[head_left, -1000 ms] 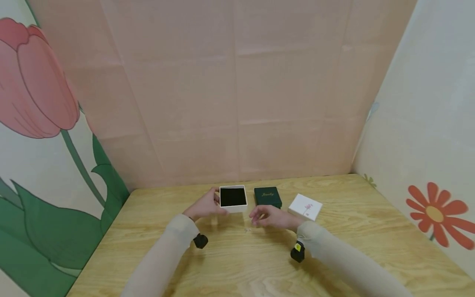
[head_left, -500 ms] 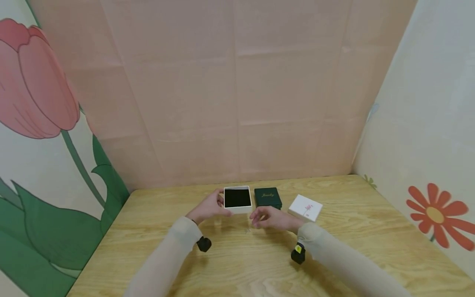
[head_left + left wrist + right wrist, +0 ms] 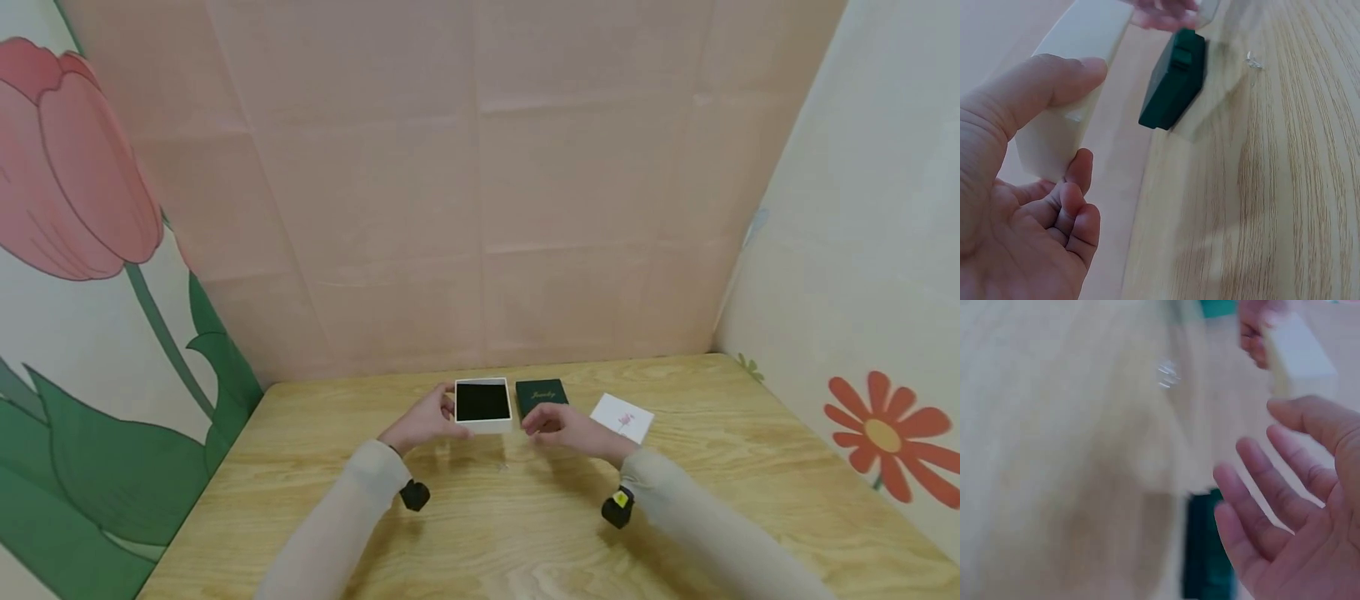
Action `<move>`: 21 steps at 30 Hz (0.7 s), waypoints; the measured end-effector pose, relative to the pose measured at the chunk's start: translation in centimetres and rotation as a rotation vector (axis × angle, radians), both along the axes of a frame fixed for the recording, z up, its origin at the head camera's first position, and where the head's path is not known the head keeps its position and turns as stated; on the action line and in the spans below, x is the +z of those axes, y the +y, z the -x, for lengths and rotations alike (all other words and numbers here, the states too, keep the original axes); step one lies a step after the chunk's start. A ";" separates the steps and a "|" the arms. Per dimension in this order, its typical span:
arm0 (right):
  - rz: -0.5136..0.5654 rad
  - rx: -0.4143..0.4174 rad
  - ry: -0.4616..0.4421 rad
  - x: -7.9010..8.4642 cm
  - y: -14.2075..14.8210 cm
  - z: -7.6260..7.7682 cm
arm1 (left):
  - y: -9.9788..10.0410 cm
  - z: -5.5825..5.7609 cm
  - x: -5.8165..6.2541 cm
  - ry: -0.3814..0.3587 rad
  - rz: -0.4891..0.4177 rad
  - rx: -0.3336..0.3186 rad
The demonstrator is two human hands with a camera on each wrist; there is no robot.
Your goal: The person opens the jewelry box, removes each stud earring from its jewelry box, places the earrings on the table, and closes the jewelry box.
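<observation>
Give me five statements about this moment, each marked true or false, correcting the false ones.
1. The left hand holds an open white box. True.
2. Both hands are gripping something. False: the right hand holds nothing.
3. In the head view, the green box lies right of the open white box. True.
4. The green box's top is plain. False: it bears gold-coloured lettering.
5. A small shiny item lies on the table. True.

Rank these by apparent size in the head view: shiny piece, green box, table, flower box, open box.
1. Table
2. Open box, green box and flower box: too alike to rank, since the right hand partly hides the last two
3. Shiny piece
</observation>
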State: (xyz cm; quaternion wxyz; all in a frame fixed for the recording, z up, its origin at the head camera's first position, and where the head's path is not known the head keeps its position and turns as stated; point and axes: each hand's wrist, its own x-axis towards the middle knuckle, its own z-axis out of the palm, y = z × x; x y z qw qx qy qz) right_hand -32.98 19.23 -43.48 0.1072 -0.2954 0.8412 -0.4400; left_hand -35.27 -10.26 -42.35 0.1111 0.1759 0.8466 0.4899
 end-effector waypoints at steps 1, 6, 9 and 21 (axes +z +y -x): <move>-0.007 -0.035 0.015 0.5 0.5 0.1 | 0.0 0.0 0.0 0.003 -0.002 -0.002; -0.132 -0.289 0.123 2.5 3.6 0.8 | 0.2 -0.1 0.1 0.017 -0.015 -0.012; -0.248 -0.429 0.193 2.7 5.9 1.6 | 0.3 0.0 0.1 0.021 -0.015 -0.012; -0.506 -0.437 0.158 0.2 9.8 2.1 | 0.4 0.2 0.0 0.007 -0.022 -0.028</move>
